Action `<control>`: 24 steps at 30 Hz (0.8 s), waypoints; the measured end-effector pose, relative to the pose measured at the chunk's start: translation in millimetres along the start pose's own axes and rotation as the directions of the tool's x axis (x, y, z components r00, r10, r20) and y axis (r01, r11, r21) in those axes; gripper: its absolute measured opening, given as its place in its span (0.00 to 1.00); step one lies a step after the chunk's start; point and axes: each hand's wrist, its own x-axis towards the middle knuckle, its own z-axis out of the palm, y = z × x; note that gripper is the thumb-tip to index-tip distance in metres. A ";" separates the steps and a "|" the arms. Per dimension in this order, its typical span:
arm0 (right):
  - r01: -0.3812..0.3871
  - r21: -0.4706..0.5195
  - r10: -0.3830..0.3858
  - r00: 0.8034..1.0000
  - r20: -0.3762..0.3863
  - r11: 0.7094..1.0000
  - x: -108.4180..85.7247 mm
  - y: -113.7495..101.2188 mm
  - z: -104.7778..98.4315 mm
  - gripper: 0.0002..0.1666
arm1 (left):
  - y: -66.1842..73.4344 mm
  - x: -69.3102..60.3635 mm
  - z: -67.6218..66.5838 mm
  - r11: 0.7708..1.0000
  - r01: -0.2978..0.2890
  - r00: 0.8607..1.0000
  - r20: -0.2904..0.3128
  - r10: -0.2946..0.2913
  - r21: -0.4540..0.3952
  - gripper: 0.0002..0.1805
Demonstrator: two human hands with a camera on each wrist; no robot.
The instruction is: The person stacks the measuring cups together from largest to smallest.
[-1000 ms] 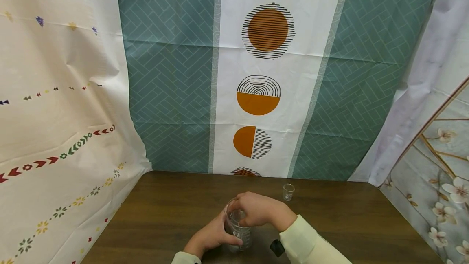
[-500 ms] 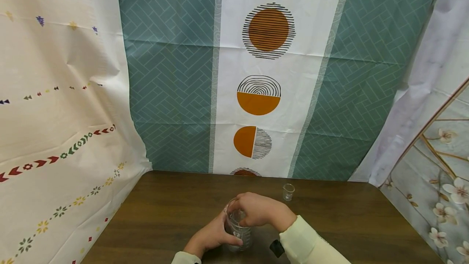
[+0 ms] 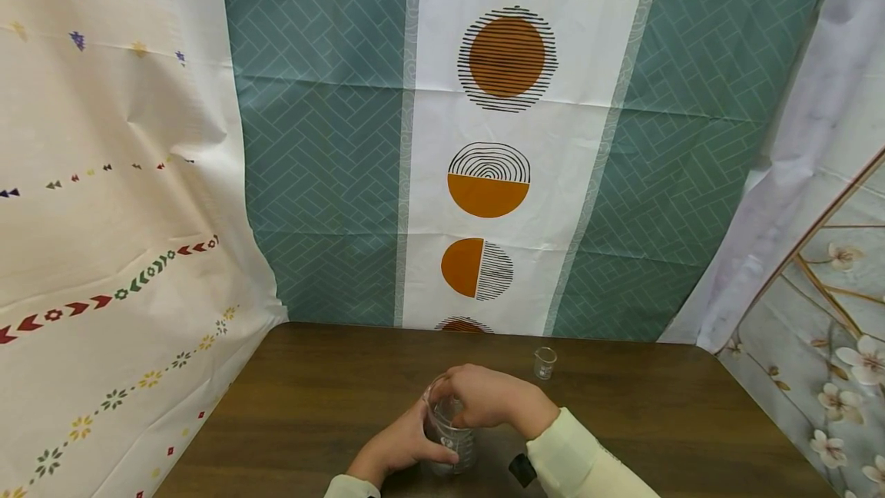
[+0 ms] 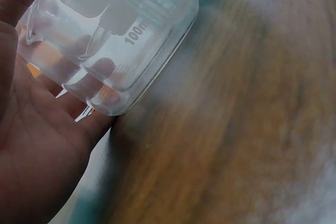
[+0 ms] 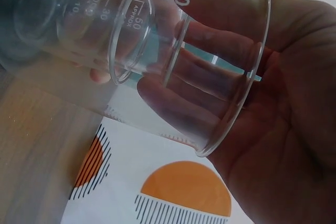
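Observation:
A large clear glass beaker [image 3: 459, 452] stands on the table near its front edge, slightly tilted, with smaller beakers nested inside. My left hand [image 3: 404, 440] grips it from the left, thumb across the front; in the left wrist view the fingers show through the beaker wall [image 4: 157, 3]. My right hand [image 3: 487, 398] reaches into its mouth from above. Seen by the right wrist, the fingers [image 5: 178, 103] lie within the glass and the fingertips meet the rim of an inner beaker [image 5: 137, 30], which they seem to pinch. Printed graduations show on the nested glasses.
A small glass beaker [image 3: 545, 367] stands alone toward the back of the brown wooden table [image 3: 332, 375]. Patterned cloths hang behind it, a green one [image 3: 325, 175] in the middle back, with others at both sides. A small black device [image 3: 522, 469] sits at my right sleeve.

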 end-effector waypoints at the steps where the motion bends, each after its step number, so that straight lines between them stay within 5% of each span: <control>1: 0.002 -0.003 -0.002 1.000 0.001 1.000 0.0 -0.1 0.1 0.23 | -0.3 0.2 0.2 1.000 -0.001 1.000 0.000 0.001 -0.003 0.63; 24: 0.013 -0.013 -0.013 1.000 0.011 1.000 0.4 -0.6 1.9 0.23 | 2.4 -0.7 -0.1 0.996 0.032 0.999 0.032 -0.029 -0.078 0.62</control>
